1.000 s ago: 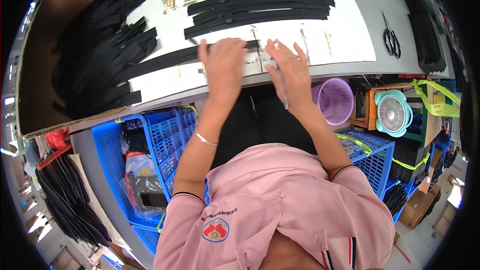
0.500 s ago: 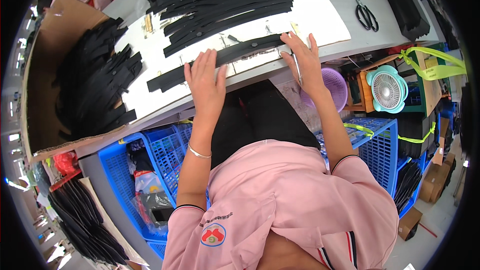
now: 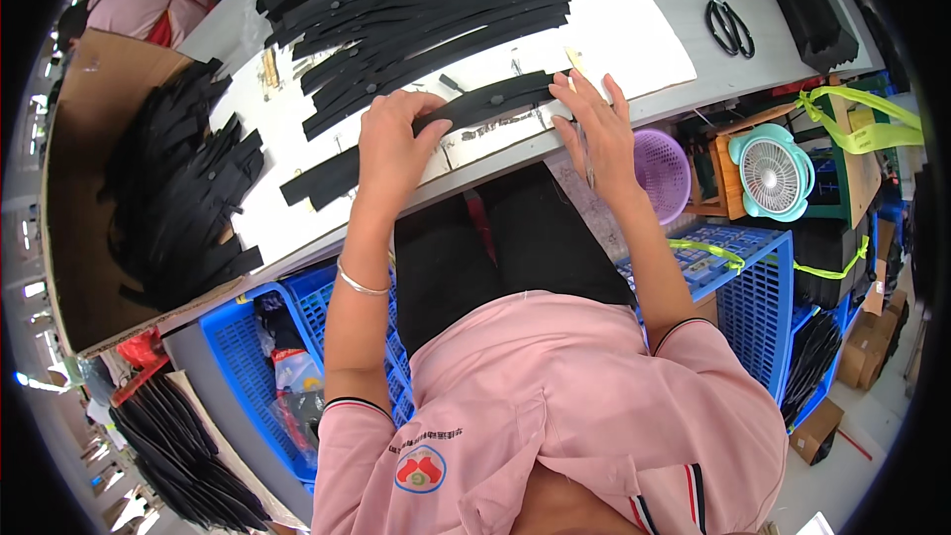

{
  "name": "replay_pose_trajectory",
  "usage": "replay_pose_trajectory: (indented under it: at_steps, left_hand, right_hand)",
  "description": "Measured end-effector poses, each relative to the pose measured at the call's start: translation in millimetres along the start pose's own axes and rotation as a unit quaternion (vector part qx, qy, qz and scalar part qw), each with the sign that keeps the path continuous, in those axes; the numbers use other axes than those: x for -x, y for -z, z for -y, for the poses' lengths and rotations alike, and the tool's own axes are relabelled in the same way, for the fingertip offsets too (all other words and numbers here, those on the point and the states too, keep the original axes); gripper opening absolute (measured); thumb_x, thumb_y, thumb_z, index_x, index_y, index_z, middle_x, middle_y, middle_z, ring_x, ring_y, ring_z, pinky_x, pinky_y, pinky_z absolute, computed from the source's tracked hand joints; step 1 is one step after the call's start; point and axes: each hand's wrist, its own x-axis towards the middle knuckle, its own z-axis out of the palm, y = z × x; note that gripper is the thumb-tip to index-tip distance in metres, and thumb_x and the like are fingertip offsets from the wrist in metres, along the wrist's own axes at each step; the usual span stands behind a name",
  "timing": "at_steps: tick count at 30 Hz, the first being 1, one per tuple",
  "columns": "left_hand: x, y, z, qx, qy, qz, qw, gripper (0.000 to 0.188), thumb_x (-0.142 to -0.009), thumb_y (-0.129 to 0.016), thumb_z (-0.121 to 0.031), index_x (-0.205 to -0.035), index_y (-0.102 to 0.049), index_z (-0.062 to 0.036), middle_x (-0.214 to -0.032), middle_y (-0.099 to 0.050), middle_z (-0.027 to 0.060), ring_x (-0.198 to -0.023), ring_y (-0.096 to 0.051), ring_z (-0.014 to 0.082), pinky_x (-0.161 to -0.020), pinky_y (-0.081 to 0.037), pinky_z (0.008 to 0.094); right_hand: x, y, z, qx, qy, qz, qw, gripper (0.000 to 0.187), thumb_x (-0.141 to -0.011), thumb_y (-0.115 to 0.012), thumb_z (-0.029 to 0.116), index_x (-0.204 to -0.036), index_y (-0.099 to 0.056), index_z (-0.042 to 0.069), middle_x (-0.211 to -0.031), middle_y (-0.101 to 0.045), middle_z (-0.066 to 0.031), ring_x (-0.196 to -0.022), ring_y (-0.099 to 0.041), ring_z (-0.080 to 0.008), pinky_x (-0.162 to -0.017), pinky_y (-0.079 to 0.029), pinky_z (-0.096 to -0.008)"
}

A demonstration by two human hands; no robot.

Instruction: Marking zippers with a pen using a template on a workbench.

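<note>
A black fabric strip [image 3: 497,97] with a round dark snap lies along the near edge of a white board [image 3: 649,50]. My left hand [image 3: 394,144] bends its fingers and thumb over the strip's middle, gripping it. At the strip's right end, the fingertips of my right hand [image 3: 602,134] rest on or just above the fabric. A thin silvery tool, mostly hidden, is tucked in that hand's palm; its kind cannot be made out. Farther back on the board lies a layered pile of similar black strips [image 3: 426,25].
An open cardboard box [image 3: 74,238] of black strips stands at the left. Black-handled scissors [image 3: 728,25] lie back right, near a black stack [image 3: 807,5]. Below the table are blue crates [image 3: 758,287], a purple basket [image 3: 662,173] and a turquoise fan [image 3: 771,173].
My left hand has gone from lying flat on the strip to curling its fingers and thumb around it, shifting slightly left. My right hand stays at the strip's right end.
</note>
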Motion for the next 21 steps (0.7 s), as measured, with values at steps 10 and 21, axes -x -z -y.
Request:
replay_pose_trajectory:
  at_steps: [10,21]
  left_hand:
    - [-44,23,19,0.145,0.139,0.071,0.977,0.014,-0.092,-0.077,-0.013,-0.096,-0.078,0.0001,-0.078,-0.072,0.0041,-0.072,-0.061,0.008,-0.069,-0.05,0.0255]
    - [-49,15,-10,0.106,0.08,0.199,0.971,0.015,-0.089,-0.081,-0.009,-0.099,-0.076,0.0012,-0.08,-0.069,0.0014,-0.075,-0.06,0.0066,-0.07,-0.049,0.0218]
  right_hand:
    - [2,-5,-6,-0.011,0.002,-0.019,1.0,0.035,-0.092,-0.075,0.011,-0.127,-0.069,0.01,-0.135,-0.071,-0.0069,-0.135,-0.061,-0.0247,-0.119,-0.036,-0.0506]
    - [4,-8,-9,-0.008,-0.002,-0.028,1.0,0.034,-0.087,-0.077,0.011,-0.121,-0.072,0.01,-0.13,-0.073,-0.0069,-0.132,-0.063,-0.0236,-0.117,-0.038,-0.0498]
